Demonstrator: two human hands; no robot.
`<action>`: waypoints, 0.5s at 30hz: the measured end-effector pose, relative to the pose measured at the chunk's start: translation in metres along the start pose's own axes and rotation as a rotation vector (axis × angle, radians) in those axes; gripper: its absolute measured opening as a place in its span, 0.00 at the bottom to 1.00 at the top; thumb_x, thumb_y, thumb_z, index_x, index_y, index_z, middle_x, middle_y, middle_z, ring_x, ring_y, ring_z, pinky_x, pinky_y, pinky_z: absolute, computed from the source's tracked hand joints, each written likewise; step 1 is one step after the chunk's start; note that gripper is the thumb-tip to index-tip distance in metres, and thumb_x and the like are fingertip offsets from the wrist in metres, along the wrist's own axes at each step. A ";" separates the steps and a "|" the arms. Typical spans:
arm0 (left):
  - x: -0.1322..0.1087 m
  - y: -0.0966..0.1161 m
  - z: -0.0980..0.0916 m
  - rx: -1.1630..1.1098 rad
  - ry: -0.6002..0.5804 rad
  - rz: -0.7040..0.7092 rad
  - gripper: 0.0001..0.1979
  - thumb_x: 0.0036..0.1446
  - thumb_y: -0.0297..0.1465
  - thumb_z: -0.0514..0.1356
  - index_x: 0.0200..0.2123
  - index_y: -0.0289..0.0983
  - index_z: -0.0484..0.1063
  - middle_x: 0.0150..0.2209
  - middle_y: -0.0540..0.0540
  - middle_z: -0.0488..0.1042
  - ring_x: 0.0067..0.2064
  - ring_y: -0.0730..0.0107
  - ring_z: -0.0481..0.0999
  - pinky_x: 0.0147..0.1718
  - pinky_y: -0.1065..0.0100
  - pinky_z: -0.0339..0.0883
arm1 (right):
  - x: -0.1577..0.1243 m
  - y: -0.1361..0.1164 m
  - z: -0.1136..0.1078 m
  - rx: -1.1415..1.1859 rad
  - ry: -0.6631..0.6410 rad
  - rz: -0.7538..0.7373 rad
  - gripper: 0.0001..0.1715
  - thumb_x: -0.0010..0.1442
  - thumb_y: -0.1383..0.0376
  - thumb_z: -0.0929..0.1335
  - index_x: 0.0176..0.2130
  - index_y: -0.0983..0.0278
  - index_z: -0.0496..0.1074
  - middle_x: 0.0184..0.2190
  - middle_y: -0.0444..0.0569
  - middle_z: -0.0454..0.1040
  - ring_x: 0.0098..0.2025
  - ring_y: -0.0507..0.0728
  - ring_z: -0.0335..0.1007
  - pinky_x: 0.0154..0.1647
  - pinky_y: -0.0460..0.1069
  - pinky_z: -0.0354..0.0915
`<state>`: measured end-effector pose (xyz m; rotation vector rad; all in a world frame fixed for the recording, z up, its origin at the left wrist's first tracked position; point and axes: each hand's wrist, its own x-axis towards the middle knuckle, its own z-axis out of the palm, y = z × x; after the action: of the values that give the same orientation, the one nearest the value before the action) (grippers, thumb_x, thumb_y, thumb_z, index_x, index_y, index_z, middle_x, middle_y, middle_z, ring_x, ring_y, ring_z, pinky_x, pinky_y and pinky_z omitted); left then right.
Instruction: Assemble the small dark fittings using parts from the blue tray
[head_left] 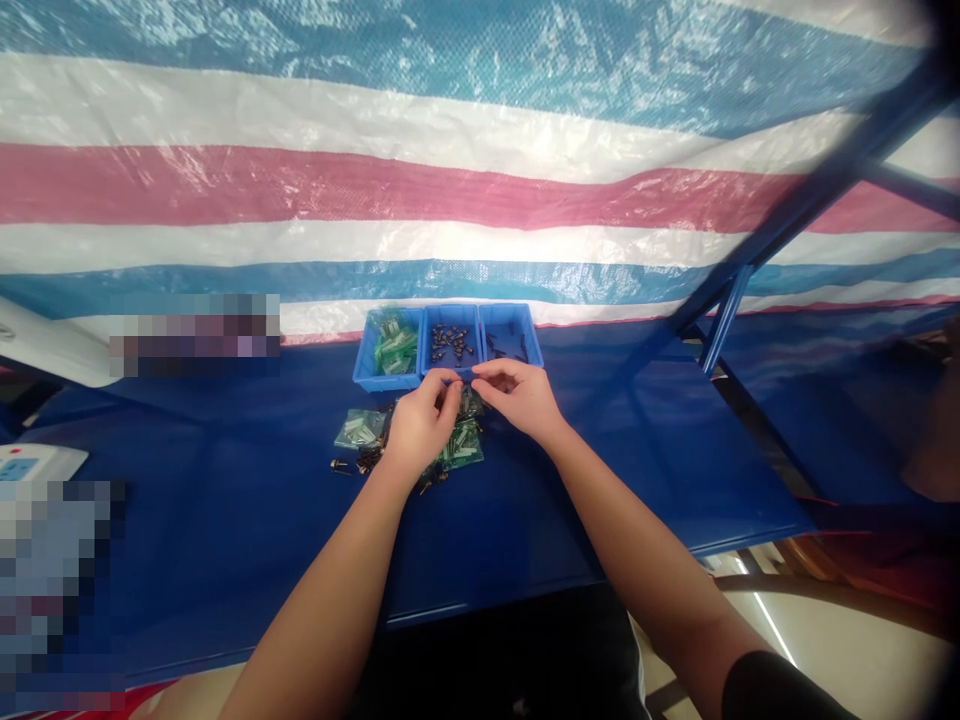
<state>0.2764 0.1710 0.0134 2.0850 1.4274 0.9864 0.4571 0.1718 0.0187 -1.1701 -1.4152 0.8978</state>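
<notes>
My left hand [422, 420] and my right hand [519, 396] meet in front of the middle blue bin [452, 345], fingertips pinched close together on something too small to make out. Below them on the blue table [225, 520] lies a heap of small clear-green bags [360, 428] and several small dark metal parts [341, 466]. The left bin [390, 350] holds green bagged pieces, the middle bin holds small dark parts, and the right bin [510, 340] holds a few dark parts.
A striped blue, white and red tarp [450, 150] hangs behind the table. A blue metal frame brace [787, 215] slants down at the right. A white device [34, 462] sits at the left edge. The table's front edge runs near my forearms.
</notes>
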 end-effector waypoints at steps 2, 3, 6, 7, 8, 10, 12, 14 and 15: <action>0.000 0.001 0.000 -0.002 -0.005 -0.011 0.13 0.69 0.41 0.52 0.47 0.40 0.70 0.23 0.55 0.68 0.20 0.74 0.63 0.25 0.72 0.54 | 0.000 0.001 0.000 -0.003 0.001 -0.009 0.14 0.55 0.59 0.74 0.40 0.63 0.81 0.36 0.50 0.82 0.32 0.54 0.77 0.35 0.49 0.75; 0.000 0.001 -0.001 -0.002 -0.008 -0.015 0.13 0.69 0.41 0.52 0.47 0.40 0.70 0.23 0.55 0.68 0.20 0.74 0.63 0.25 0.72 0.54 | 0.000 0.002 0.000 -0.008 0.000 -0.008 0.14 0.55 0.59 0.74 0.40 0.62 0.81 0.36 0.50 0.82 0.32 0.54 0.77 0.35 0.49 0.75; 0.000 0.002 -0.001 -0.001 -0.012 -0.016 0.13 0.69 0.41 0.51 0.47 0.40 0.69 0.23 0.54 0.68 0.21 0.73 0.65 0.25 0.71 0.54 | 0.000 0.004 0.001 -0.011 -0.013 0.002 0.14 0.55 0.58 0.74 0.40 0.63 0.81 0.35 0.50 0.82 0.31 0.54 0.77 0.34 0.49 0.75; 0.000 0.002 -0.001 0.000 -0.011 -0.015 0.13 0.69 0.41 0.50 0.47 0.40 0.69 0.22 0.54 0.68 0.21 0.72 0.65 0.25 0.71 0.54 | 0.000 0.004 0.001 -0.007 -0.017 0.004 0.14 0.55 0.58 0.74 0.40 0.63 0.81 0.35 0.50 0.82 0.31 0.53 0.76 0.33 0.49 0.75; 0.000 0.002 -0.002 0.001 -0.009 -0.014 0.13 0.69 0.41 0.50 0.47 0.40 0.69 0.22 0.54 0.68 0.21 0.72 0.65 0.25 0.71 0.54 | 0.000 0.005 0.001 -0.004 -0.020 0.003 0.14 0.55 0.58 0.74 0.40 0.63 0.81 0.35 0.50 0.82 0.30 0.53 0.76 0.33 0.48 0.74; 0.000 0.002 -0.002 0.006 -0.004 -0.013 0.14 0.69 0.41 0.51 0.46 0.40 0.69 0.23 0.53 0.68 0.22 0.72 0.66 0.26 0.71 0.55 | -0.001 0.005 0.001 -0.003 -0.021 0.000 0.15 0.55 0.58 0.74 0.40 0.63 0.81 0.35 0.50 0.82 0.30 0.53 0.75 0.32 0.48 0.74; 0.000 0.002 -0.002 0.010 -0.004 -0.010 0.13 0.69 0.41 0.51 0.46 0.40 0.69 0.24 0.53 0.69 0.23 0.71 0.67 0.26 0.71 0.56 | -0.001 0.005 0.001 -0.005 -0.019 -0.001 0.14 0.55 0.58 0.74 0.40 0.63 0.81 0.34 0.50 0.82 0.29 0.53 0.75 0.32 0.48 0.73; 0.000 0.001 -0.002 0.010 -0.017 -0.009 0.13 0.69 0.41 0.50 0.46 0.40 0.69 0.25 0.52 0.71 0.24 0.70 0.69 0.27 0.71 0.57 | -0.001 0.004 0.002 -0.008 -0.021 -0.001 0.14 0.55 0.58 0.74 0.40 0.63 0.81 0.34 0.50 0.82 0.29 0.53 0.75 0.32 0.48 0.73; 0.000 0.001 -0.003 0.011 -0.026 -0.011 0.13 0.69 0.40 0.49 0.46 0.40 0.69 0.25 0.51 0.71 0.24 0.69 0.70 0.27 0.71 0.57 | -0.001 0.004 0.002 -0.007 -0.023 -0.002 0.14 0.54 0.58 0.74 0.40 0.63 0.81 0.34 0.50 0.82 0.29 0.53 0.75 0.32 0.49 0.74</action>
<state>0.2755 0.1708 0.0162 2.0880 1.4329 0.9465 0.4559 0.1716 0.0146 -1.1671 -1.4390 0.9076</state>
